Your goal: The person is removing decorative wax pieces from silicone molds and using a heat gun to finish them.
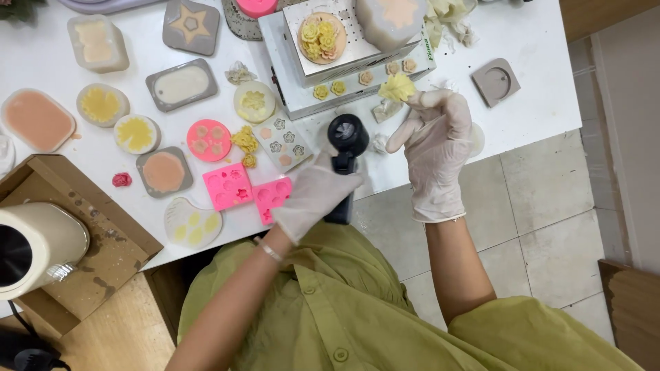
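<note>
My left hand (313,196), in a thin pale glove, has its fingers wrapped tight around the grip of a black heat gun (346,154), whose round nozzle faces up at me just over the near edge of the white tabletop (543,103). My right hand (434,148), gloved the same, is raised beside it with thumb and fingertips pinched together on a small yellow flower (397,87), held up above the tabletop near its near edge, close in front of the white box (295,89); the remaining fingers curl loosely below. That white box stands toward the far edge and carries a round plaque of yellow and pink flowers (321,36), with a few small loose blossoms along its lower ledge. Left of the heat gun, near the near edge, lie two pink silicone moulds (228,185) side by side and a pale mould with small flower cavities (282,141) just behind them. A round pink mould (209,140) sits further left, with several grey and clear moulds filled with yellow or peach material spread toward the left edge. A grey mould with a round hollow (496,82) lies near the right edge. At the left corner a cream cylinder (34,249) rests on a brown board (113,251); I think it is a pot or melter, but its opening is cut off.
</note>
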